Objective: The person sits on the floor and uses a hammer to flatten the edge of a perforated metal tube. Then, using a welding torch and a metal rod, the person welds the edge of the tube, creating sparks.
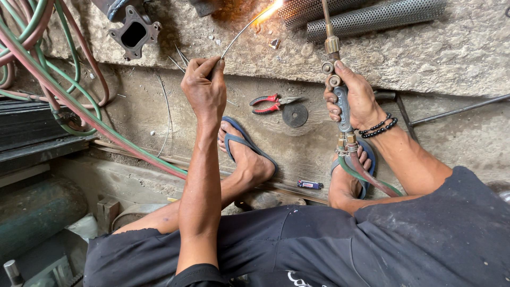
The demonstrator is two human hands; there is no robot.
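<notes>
Filler rod [239, 36] pinched in left fingers [210, 69]; right fingers [336, 109] wrap torch [340, 101].

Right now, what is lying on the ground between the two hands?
In the head view, red-handled pliers and a dark round disc lie on the concrete between the left hand, pinching a thin rod, and the right hand, gripping the torch.

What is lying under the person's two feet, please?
A blue sandal lies under the left foot and another under the right, both on the concrete floor. The soles and ground beneath are covered.
</notes>
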